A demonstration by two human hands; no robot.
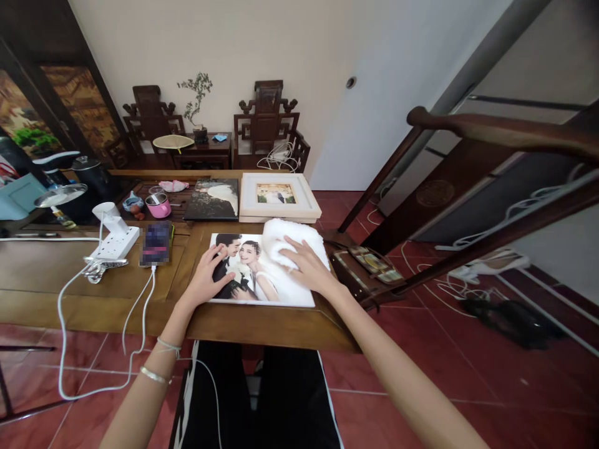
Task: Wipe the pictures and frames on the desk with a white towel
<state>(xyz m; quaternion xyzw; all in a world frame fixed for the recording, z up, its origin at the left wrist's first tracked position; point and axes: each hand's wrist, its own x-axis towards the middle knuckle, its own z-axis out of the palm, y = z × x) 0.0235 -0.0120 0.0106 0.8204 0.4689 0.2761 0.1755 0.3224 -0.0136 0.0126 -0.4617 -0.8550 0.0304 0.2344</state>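
Note:
A photo panel (248, 288) showing a couple lies flat near the table's front edge. My left hand (208, 274) rests with fingers spread on the panel's left side. On the panel's right part sits a bunched white cloth (299, 249), which covers that corner. My right hand (304, 265) presses on this cloth from above, its fingers stretched out and partly apart.
Behind the panel lie a white framed picture (281, 209) and a dark picture (213, 202). To the left are a phone (156, 243) on a cable, a power strip (116, 242) and a pink cup (158, 206). A wooden chair (435, 187) stands at the right.

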